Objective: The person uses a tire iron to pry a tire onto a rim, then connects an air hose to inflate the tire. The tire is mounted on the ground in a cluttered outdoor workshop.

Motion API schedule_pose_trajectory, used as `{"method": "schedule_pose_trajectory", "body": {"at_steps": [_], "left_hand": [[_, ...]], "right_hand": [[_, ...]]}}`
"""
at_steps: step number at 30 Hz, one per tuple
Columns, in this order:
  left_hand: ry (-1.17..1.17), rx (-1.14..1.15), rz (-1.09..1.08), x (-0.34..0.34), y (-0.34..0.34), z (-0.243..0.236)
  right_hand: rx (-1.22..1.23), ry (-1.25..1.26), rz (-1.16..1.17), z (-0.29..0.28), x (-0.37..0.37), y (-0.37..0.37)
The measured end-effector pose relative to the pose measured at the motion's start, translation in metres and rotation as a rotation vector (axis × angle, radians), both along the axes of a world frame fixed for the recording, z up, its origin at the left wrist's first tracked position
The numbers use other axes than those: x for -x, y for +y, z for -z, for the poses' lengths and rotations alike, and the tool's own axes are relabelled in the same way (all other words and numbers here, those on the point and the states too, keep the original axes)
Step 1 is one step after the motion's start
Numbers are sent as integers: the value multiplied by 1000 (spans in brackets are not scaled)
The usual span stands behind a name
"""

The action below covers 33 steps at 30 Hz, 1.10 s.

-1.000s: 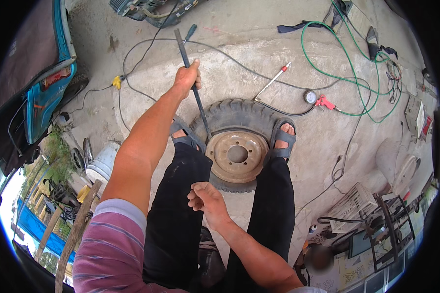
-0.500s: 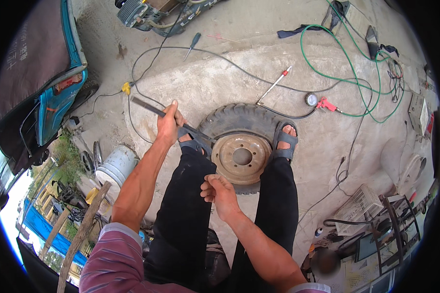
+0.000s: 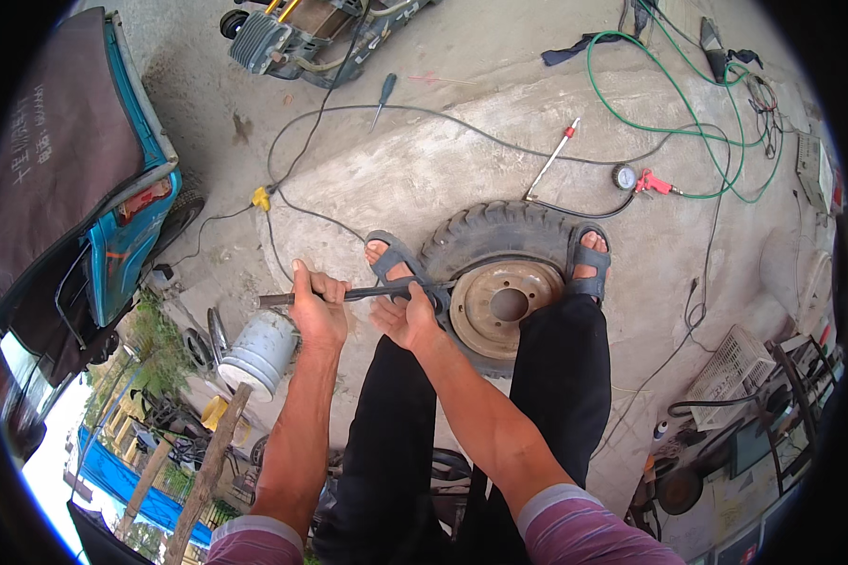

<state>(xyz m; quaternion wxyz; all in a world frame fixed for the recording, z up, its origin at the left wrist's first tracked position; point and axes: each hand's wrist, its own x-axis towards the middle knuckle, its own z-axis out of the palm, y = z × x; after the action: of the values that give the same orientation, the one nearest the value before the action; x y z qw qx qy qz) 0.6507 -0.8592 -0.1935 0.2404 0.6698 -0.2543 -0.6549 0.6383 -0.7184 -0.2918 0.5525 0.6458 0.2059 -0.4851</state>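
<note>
My left hand (image 3: 318,303) is closed round a long dark tyre lever (image 3: 358,293), its thumb pointing up. The lever lies nearly level, and its right end reaches the edge of a wheel rim (image 3: 481,311). Whether its tip sits under the tyre bead cannot be made out. My right hand (image 3: 408,320) is just below the lever's middle, palm turned up, fingers loosely spread and thumb beside the bar. A knobbly black tyre (image 3: 504,231) surrounds the rusty beige rim, flat on the ground between my sandalled feet (image 3: 589,262).
A red inflator gun (image 3: 652,183) with a gauge (image 3: 624,176) and green hose (image 3: 622,118) lies beyond the tyre at right. A screwdriver (image 3: 383,99) and a yellow connector (image 3: 261,198) lie farther off. At left stand a white bucket (image 3: 262,353) and a blue vehicle (image 3: 132,235).
The lever has swung down from a steep slant to nearly level, with my left hand lowered on it. My right hand has moved up beside the bar and its fingers have opened.
</note>
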Motion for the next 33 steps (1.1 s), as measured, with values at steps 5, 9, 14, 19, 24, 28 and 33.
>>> {"method": "schedule_pose_trajectory", "body": {"at_steps": [5,9,14,19,24,28,33], "left_hand": [[64,32,40,-15,10,-14],[132,266,150,-8,26,-89],[243,797,490,-7,-36,-276],[284,681,424,11,-10,-286],[180,415,1610,39,67,-264],[231,-85,1447,17,94,-181],[-155,-797,1002,55,168,-48]], "right_hand": [[-173,68,577,29,-41,-38],[-166,-58,373,-49,-12,-41],[420,-136,567,-271,37,-153],[237,3,365,-285,65,-117],[214,-2,207,-204,99,39],[254,-39,301,-197,96,134],[292,-151,394,-197,68,189]]}}
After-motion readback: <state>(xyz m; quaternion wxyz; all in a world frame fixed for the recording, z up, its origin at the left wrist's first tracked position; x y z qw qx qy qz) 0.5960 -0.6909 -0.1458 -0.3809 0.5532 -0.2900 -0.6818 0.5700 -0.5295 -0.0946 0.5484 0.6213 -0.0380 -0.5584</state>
